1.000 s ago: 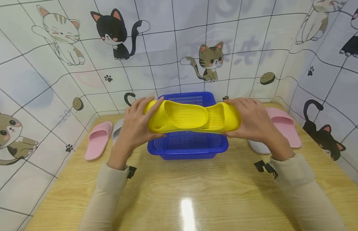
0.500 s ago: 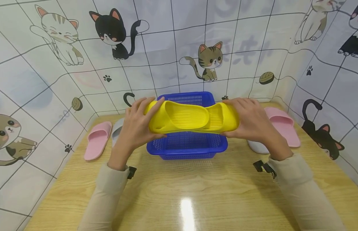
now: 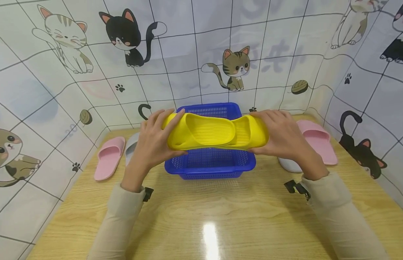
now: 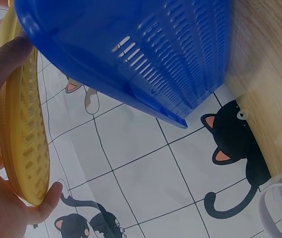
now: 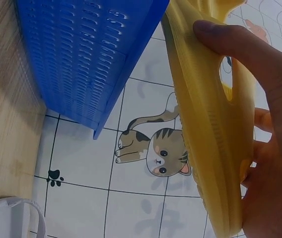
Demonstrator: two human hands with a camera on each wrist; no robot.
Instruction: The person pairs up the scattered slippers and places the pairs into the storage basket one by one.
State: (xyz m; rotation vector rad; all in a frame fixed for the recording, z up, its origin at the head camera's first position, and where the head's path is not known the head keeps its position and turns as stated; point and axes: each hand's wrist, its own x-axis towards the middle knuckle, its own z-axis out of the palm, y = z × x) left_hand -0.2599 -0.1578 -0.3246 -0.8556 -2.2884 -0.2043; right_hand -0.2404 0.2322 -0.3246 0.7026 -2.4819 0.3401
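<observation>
Two yellow slippers overlap heel to heel above the blue basket (image 3: 209, 170). The left slipper (image 3: 211, 131) has its heel end lying over the heel of the right slipper (image 3: 243, 134). My left hand (image 3: 154, 141) grips the left one by its toe, thumb below and fingers over the top. At the other toe my right hand (image 3: 282, 135) holds the right slipper the same way. Ridged sole edges of the slippers show close up in both wrist views. In the head view they cover the middle of the basket.
Pink slippers lie at the left (image 3: 109, 159) and right (image 3: 318, 141) of the wooden table (image 3: 208, 206). Beside them, partly behind my hands, are a grey-white slipper (image 3: 130, 146) and a white slipper (image 3: 290, 165). A cat-patterned wall covering (image 3: 188, 72) encloses the back and sides.
</observation>
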